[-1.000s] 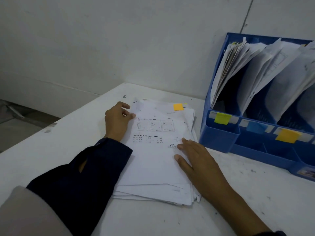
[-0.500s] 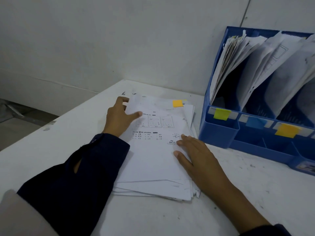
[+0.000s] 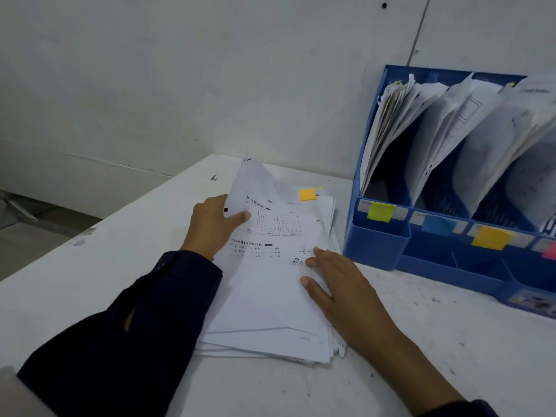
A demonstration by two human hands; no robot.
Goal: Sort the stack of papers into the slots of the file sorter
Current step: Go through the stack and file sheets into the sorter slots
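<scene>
A stack of white printed papers (image 3: 270, 320) lies on the white table (image 3: 90, 281) in front of me. My left hand (image 3: 212, 227) pinches the far left corner of the top sheet (image 3: 258, 188) and holds it curled up off the stack. My right hand (image 3: 346, 290) rests flat with straight fingers on the stack's right edge. To the right stands the blue file sorter (image 3: 379, 239), its slots holding leaning papers (image 3: 427, 130). Its front bears yellow (image 3: 380, 211), blue (image 3: 437, 225), orange (image 3: 492, 238) and pink sticky tabs.
An orange sticky note (image 3: 307, 195) marks a sheet lower in the stack. A grey wall (image 3: 210, 70) runs right behind the table and sorter. The table's left edge drops to the floor (image 3: 27, 236).
My left hand has taken the top sheet's far corner and lifted it higher, so the page now curls upward. My right hand has stayed pressed on the stack.
</scene>
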